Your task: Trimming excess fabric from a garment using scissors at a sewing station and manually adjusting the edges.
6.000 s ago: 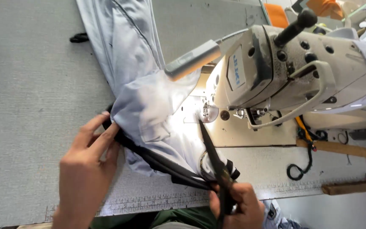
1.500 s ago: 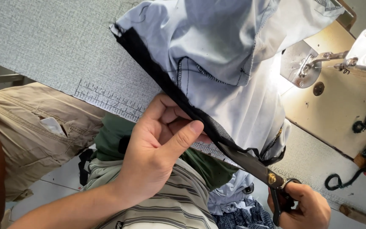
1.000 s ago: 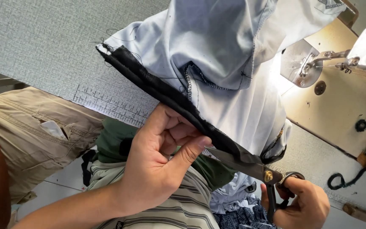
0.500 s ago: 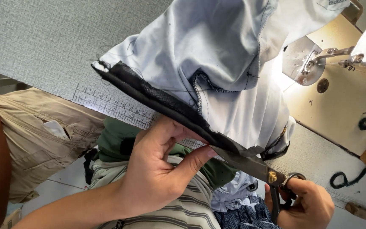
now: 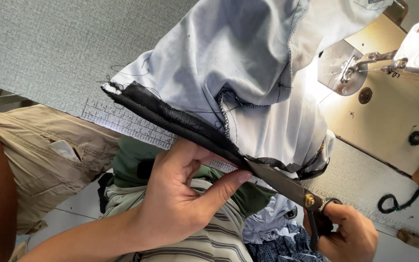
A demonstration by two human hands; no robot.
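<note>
Two hands trim: left hand [image 5: 180,204] fingers pinch the black edging [image 5: 170,119] taut; right hand [image 5: 347,237] grips scissors [image 5: 287,184], blades near-shut. Next calls for reopening blades, advancing left.

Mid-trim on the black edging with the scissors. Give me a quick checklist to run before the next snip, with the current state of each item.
1. Left hand grips the black edging just ahead of the blades: ok.
2. Right hand has fingers in the scissors handles: ok.
3. Blade tips meet the edging beside the left thumb; clearance looks slim: not ok.
4. Pale blue garment clear of the blades: cannot tell.
5. Edging pulled straight between its frayed end and the grip: ok.
</note>
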